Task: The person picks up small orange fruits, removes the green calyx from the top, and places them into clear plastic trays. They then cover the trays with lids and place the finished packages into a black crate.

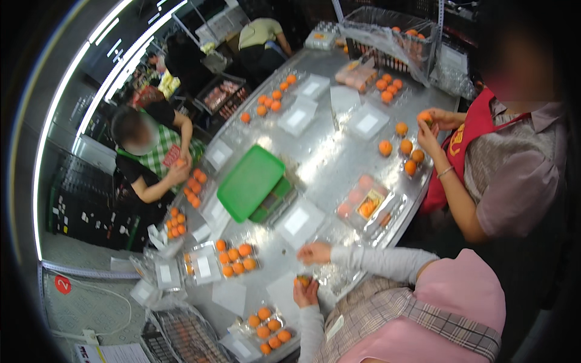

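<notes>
My left hand (307,294) is shut on an orange citrus fruit (302,281) with a darker, greenish patch, near the table's edge. Just above it in the picture, my right hand (315,252) is held over the table with its fingers loosely apart, blurred, and I see nothing in it. Clear plastic packaging (338,274) lies beside both hands. A clear clamshell tray with several orange fruits (268,331) sits at the bottom, and another group of fruits (236,257) rests to the left. A lidded pack with a printed label (370,204) is at the upper right of my hands.
A green lid (251,181) leans over a green box (274,199) mid-table. Plastic-lined crates (186,333) (390,45) stand at two ends. Co-workers in a red apron (470,145) and a green checked apron (161,152) each hold fruit. White-labelled packs (297,222) lie about the metal table (317,159).
</notes>
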The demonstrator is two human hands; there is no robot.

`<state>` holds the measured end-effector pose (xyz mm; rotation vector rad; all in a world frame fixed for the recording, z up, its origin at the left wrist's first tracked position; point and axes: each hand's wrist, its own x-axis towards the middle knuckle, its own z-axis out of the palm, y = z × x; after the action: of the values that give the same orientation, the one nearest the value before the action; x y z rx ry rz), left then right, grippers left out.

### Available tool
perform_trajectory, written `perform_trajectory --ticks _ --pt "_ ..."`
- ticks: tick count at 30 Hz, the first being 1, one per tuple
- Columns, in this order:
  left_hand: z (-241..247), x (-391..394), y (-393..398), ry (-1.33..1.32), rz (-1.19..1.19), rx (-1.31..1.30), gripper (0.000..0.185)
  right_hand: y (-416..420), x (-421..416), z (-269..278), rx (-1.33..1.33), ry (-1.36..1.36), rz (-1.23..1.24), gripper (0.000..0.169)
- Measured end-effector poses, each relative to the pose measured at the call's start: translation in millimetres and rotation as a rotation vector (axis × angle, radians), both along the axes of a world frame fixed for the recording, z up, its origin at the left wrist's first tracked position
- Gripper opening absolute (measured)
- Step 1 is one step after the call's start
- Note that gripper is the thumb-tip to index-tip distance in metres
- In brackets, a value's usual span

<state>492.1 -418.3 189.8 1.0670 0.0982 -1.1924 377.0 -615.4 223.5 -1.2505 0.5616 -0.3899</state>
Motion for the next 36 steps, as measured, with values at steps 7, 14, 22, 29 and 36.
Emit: perform_trajectory --ticks 7,14,22,29,36 --pt "18 -22 6 -0.491 0.034 0.125 0.051 48 -21 31 -0.234 0.157 0.139 0.057" --pt "5 -51 -10 -0.82 -0.033 0.17 0.046 31 -41 11 -0.28 0.204 0.292 0.046" --pt "23 -50 -13 -0.923 -0.093 0.135 0.039 23 -56 40 -0.289 0.208 0.233 0.038" --pt "79 -87 -44 -0.703 -0.088 0.047 0.058 11 -76 38 -0.389 0.246 0.071 0.032" --pt "130 -95 -42 -0.698 -0.153 -0.019 0.061 2 -84 85 -0.221 0.259 0.222 0.029"
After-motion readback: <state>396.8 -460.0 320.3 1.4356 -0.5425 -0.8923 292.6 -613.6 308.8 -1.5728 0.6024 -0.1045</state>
